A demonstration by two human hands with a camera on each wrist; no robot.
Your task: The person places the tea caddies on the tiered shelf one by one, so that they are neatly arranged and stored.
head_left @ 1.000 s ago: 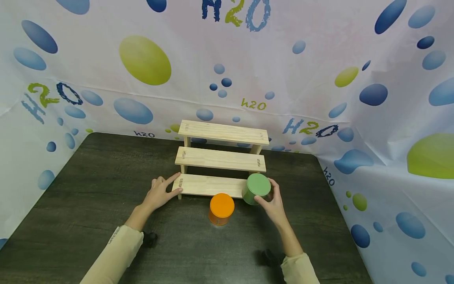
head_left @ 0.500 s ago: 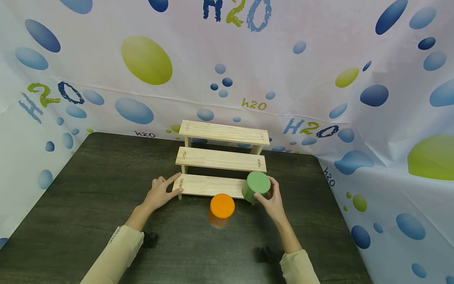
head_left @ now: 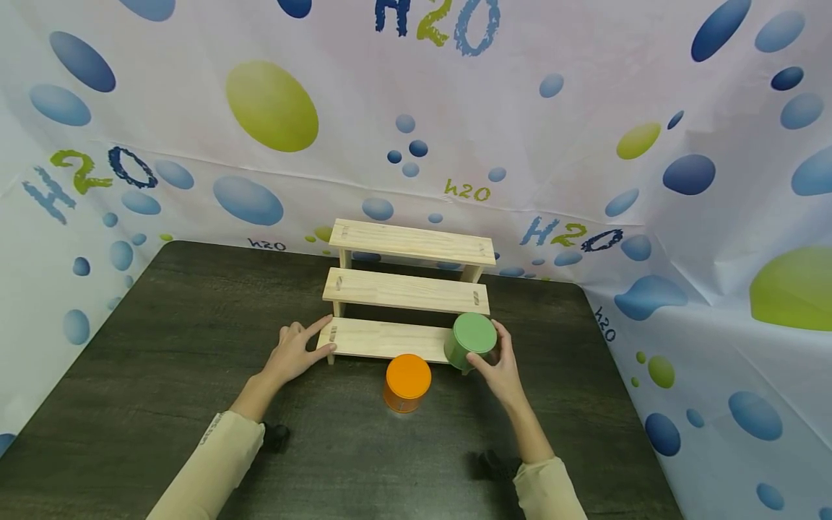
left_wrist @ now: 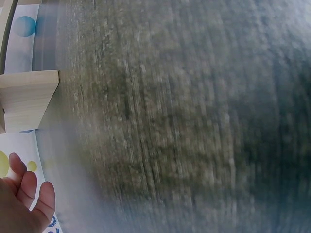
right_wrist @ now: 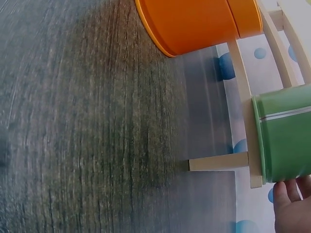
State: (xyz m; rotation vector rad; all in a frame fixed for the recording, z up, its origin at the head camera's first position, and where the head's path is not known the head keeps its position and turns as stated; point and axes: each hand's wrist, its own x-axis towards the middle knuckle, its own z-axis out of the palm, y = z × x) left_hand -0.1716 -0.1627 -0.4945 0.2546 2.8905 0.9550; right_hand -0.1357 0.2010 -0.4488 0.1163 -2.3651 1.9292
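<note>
A green canister (head_left: 473, 342) stands upright at the right end of the bottom plank of a small three-step wooden shelf (head_left: 383, 339). My right hand (head_left: 503, 370) holds it from the right, thumb in front and fingers round the far side; in the right wrist view its base meets the plank. At the shelf's left end, my left hand (head_left: 290, 355) touches the bottom plank with a straight index finger and thumb spread apart. The left wrist view has its other fingers (left_wrist: 44, 201) loosely bent beside a wooden leg (left_wrist: 29, 94). An orange canister (head_left: 406, 383) stands upright on the table before the shelf.
The dark wood-grain table (head_left: 364, 462) spreads around the shelf. A white sheet (head_left: 364, 101) with blue and green spots hangs behind and along both sides, close to the shelf's back. The upper two planks (head_left: 406, 290) bear nothing.
My right hand has shifted the green canister slightly back, from the bottom plank's front edge onto its right end. The left hand and the orange canister have stayed in place.
</note>
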